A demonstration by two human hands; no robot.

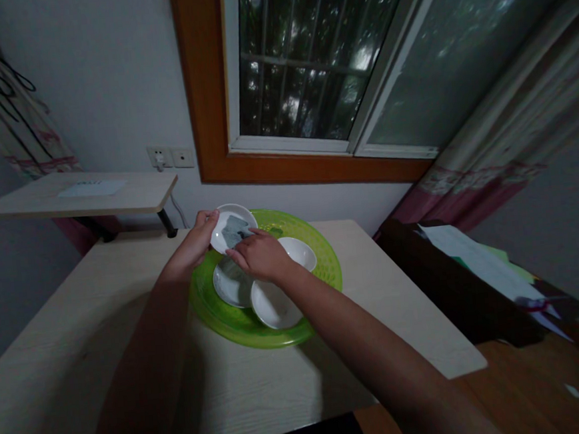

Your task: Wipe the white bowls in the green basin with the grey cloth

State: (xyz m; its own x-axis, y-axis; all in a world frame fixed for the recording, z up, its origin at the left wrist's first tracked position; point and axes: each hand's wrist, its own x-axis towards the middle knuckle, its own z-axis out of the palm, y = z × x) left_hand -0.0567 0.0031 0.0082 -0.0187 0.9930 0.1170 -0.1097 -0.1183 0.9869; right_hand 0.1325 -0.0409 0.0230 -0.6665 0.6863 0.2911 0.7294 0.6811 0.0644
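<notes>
My left hand (201, 236) grips a small white dish (221, 217) by its left rim, tilted above a round green plastic basket (325, 288). Against the inside of that dish, my right hand (261, 252) presses a grey cloth (234, 231), its fingers closed on the fabric. Below the hands, inside the basket, lie a white plate (231, 285), a white bowl (274, 306) and another white bowl (299, 251). My right wrist and forearm partly cover the bowls.
The basket stands on a pale wooden table (377, 317). A raised shelf (147, 196) with a paper on it is at the back left. Behind are a wall socket (170, 157) and a window (308, 75). Papers (478, 255) lie on a dark box at the right.
</notes>
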